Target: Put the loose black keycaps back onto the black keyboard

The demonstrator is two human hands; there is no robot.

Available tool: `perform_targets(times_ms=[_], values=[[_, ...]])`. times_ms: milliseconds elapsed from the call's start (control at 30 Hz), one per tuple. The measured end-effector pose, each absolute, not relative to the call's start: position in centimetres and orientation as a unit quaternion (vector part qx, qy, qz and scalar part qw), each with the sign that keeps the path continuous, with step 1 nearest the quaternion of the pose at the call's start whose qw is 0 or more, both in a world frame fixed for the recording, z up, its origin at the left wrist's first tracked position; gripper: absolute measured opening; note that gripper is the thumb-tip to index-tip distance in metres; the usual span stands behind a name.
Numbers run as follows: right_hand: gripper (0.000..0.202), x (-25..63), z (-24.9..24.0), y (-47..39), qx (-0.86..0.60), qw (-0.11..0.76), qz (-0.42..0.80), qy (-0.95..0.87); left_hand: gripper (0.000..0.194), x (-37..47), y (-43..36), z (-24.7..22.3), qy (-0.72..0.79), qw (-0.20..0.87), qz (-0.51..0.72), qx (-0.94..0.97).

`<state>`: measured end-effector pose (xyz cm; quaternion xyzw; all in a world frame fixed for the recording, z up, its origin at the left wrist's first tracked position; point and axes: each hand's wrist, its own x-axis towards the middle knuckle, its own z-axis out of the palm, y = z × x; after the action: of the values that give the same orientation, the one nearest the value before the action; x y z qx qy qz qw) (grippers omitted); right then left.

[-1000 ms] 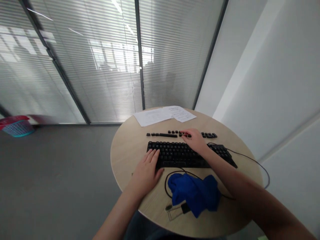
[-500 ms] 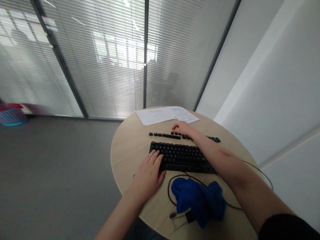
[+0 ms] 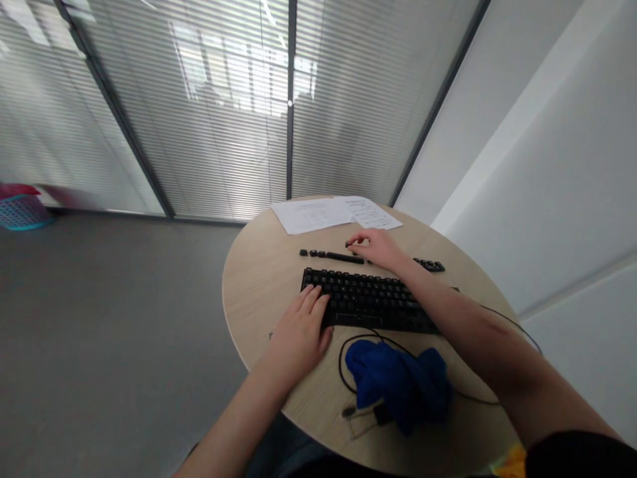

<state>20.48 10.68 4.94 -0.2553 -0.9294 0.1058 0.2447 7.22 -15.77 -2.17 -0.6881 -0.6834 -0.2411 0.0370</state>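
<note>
My left hand (image 3: 300,330) lies on the left end of a black keyboard (image 3: 378,297), its fingers stretched over the keys and the thumb at the near edge. Bare sockets show along the keyboard's near row. Beyond it, my right hand (image 3: 381,249) pinches a small black keycap (image 3: 347,245) between thumb and index finger. Whether the keycap is off the table is hard to see. Left of that hand lie several loose keycaps (image 3: 313,253) and a long spacebar (image 3: 345,257). More keycaps (image 3: 428,265) lie to its right, partly behind the forearm.
A crumpled blue cloth (image 3: 398,382) and a looped black cable (image 3: 343,355) lie at the front of the round table (image 3: 249,279). Beside the cloth is a small wire tool (image 3: 355,425). Printed sheets (image 3: 316,216) lie at the back. A basket (image 3: 24,209) stands on the floor at left.
My right hand has shifted slightly and its thumb and index finger now close around a keycap. The left hand stays on the keyboard. The view has tilted slightly down.
</note>
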Motion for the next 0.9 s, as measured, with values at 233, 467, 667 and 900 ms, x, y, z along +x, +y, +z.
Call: perform_targets(times_ms=[233, 467, 667, 900], values=[[0.004, 27.9, 0.9, 2.0, -0.135, 0.291, 0.110, -0.941, 0.053, 7.3, -15.7, -1.9, -0.678, 0.048, -0.241, -0.693], [0.005, 28.1, -1.5, 1.5, -0.107, 0.318, 0.108, -0.936, 0.052, 7.5, -16.0, -1.4, -0.691, 0.058, -0.218, -0.687], [0.005, 28.0, -2.0, 1.6, -0.072, 0.339, 0.102, -0.932, 0.053, 7.5, -16.3, -1.1, -0.695, 0.053, -0.208, -0.687], [0.005, 27.8, -2.1, 1.5, -0.061, 0.331, 0.088, -0.938, 0.053, 7.3, -16.1, -1.5, -0.692, 0.059, -0.212, -0.688]])
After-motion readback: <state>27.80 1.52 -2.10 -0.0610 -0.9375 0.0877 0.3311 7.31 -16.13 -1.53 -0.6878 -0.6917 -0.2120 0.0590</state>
